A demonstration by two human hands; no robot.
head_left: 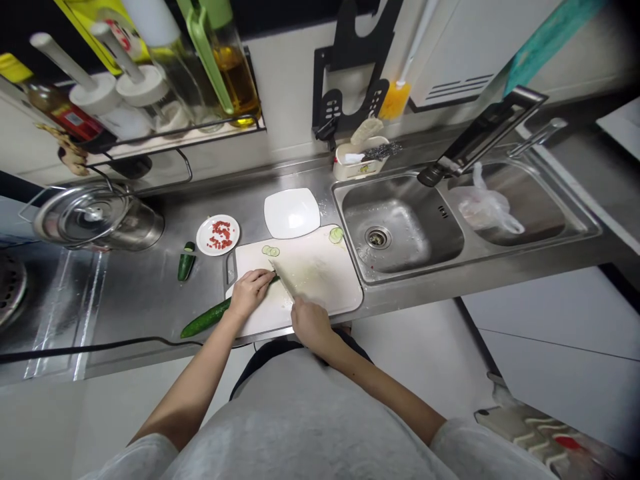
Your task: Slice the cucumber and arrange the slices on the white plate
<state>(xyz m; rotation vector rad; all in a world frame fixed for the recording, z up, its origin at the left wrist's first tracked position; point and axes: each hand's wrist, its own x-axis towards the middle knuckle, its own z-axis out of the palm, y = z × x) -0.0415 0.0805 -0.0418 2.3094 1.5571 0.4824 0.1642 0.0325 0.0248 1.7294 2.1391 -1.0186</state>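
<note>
Plainly, in the head view we had both forearms reaching in from the lower corners towards the cutting board. Our left hand lay palm down over the board's left part, its bent fingers pointing right and grasping the cucumber near its cut end. The cucumber slanted across the board's near left corner, its far end sticking out past the edge. Our right hand was clenched round the handle of the knife, wrist near the front edge, the blade angled away and leftward beside our left fingertips. A few slices lay just beyond the blade tip, and more slices sat at the far right corner.

As for writing, the red label on the bottle at upper left was too blurred for us to read, as was the small print on the utensil holder by the sink.
</note>
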